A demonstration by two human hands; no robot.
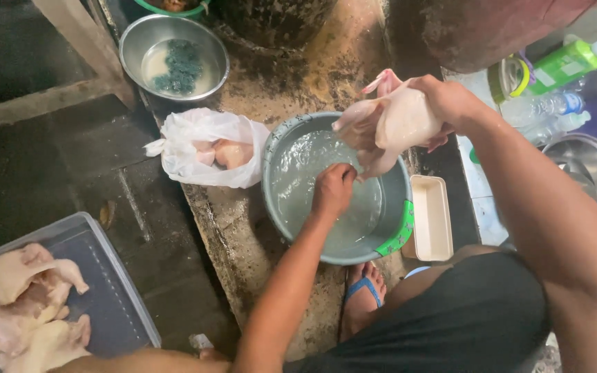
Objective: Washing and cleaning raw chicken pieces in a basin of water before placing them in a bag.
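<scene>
A plucked whole chicken is held above the far right rim of a grey basin filled with water. Its long axis is seen to run roughly left to right, tilted a little, with one pale limb pointed up and away at the far end and another hung down toward the water. The bird is clasped at its right end by the right hand, whose fingers are wrapped closed around it. The left hand is curled shut just under the chicken, over the water; whether anything is pinched in it cannot be told. A white plastic bag holding more raw poultry is laid just left of the basin, and a cream rectangular tray is set touching its right side. More plucked chickens are piled in a clear bin at lower left, well apart.
</scene>
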